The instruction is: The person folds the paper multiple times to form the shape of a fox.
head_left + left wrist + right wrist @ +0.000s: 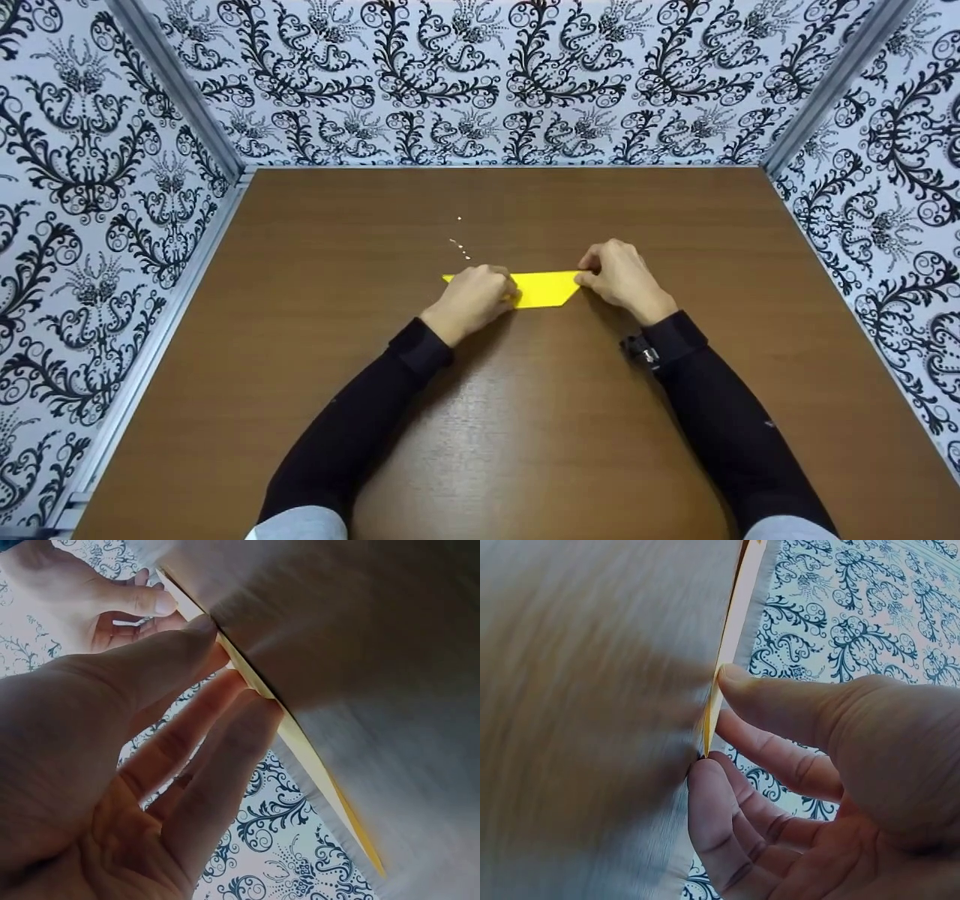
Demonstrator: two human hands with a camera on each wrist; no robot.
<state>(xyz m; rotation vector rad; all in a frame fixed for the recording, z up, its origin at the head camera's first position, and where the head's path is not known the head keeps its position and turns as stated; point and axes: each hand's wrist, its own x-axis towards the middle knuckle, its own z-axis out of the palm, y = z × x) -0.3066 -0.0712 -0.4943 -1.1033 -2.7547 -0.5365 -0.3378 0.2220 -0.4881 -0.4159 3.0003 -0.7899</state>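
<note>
A folded strip of yellow paper (pixel 541 290) lies on the brown table, its right end cut off at a slant to a point. My left hand (pixel 474 298) covers the strip's left part, leaving only a small yellow tip beyond it. In the left wrist view, the thumb and curled fingers of that hand hold the paper's edge (pixel 311 757). With thumb and fingers, my right hand (pixel 621 276) pinches the pointed right end. The right wrist view shows the thumb on the thin folded edge (pixel 735 619) and the fingertips around its tip, close to the tabletop.
Small white specks (pixel 459 246) show on the wooden table (pixel 480 450) behind the left hand. Walls with a black-and-white scroll pattern (pixel 465 82) stand at the back and both sides, joined by grey metal posts (pixel 184 82). A small dark device (pixel 641 351) sits at the right wrist.
</note>
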